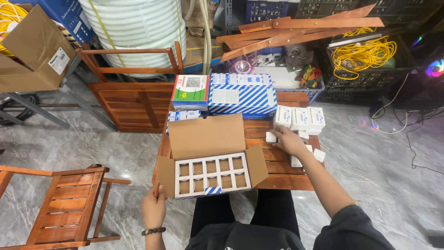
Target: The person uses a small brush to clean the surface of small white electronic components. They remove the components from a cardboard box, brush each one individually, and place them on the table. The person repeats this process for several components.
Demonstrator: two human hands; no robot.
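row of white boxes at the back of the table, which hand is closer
Right. The right hand lies just in front of the row of white boxes; the left hand grips the divided carton's near-left flap, far from them.

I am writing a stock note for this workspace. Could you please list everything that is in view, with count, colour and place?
Open carton: one, brown, white divider with ten empty cells, table front.
Small boxes: several, exact count unclear, white, table right side.
Striped boxes: a stack, count unclear, blue and white, table back.
Green-topped box: one, table back left.
Table: one, slatted brown wood, centre.
Folding chairs: two, brown wood, left.
Cardboard box: one, brown, upper left.
Cable coil: one, yellow, in a dark crate upper right.
Wooden slats: several, brown, top.
Left hand: beaded bracelet, grip on the carton's left flap.
Right hand: among the small white boxes.
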